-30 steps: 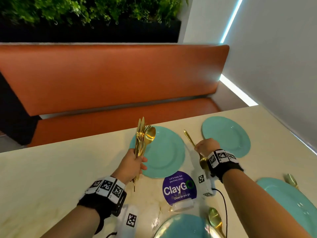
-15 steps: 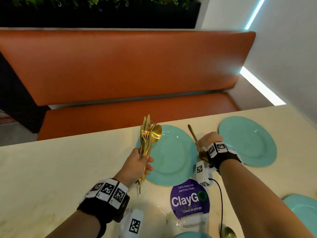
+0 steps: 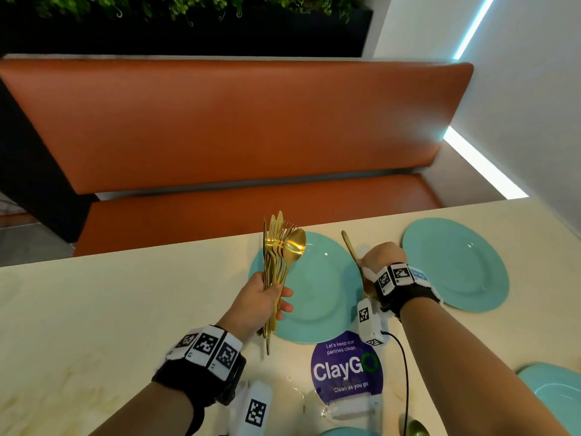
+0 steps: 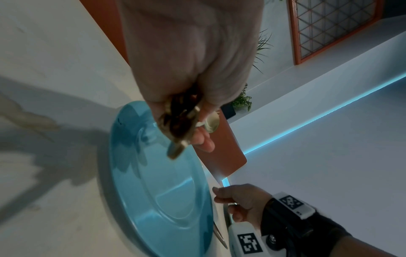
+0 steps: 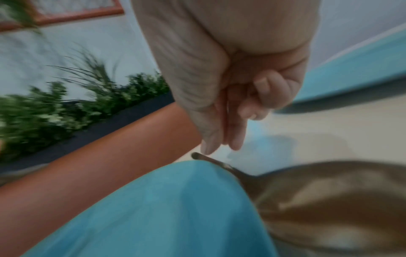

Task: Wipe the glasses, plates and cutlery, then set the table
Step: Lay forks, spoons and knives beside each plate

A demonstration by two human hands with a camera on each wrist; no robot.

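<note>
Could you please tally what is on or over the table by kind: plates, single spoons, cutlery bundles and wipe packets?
teal plates: 4
single gold spoons: 2
gold cutlery bundle, gripped by the left hand: 1 (pieces inside cannot be counted)
ClayGo wipe packet: 1
Total: 8

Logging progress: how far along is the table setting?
Done: teal plates are laid out, e.g. the far right plate.
In hand: the left hand grips a gold cutlery bundle; the right hand is at a gold spoon beside the middle plate.
Left: distribute the bundle. No glasses visible.
</note>
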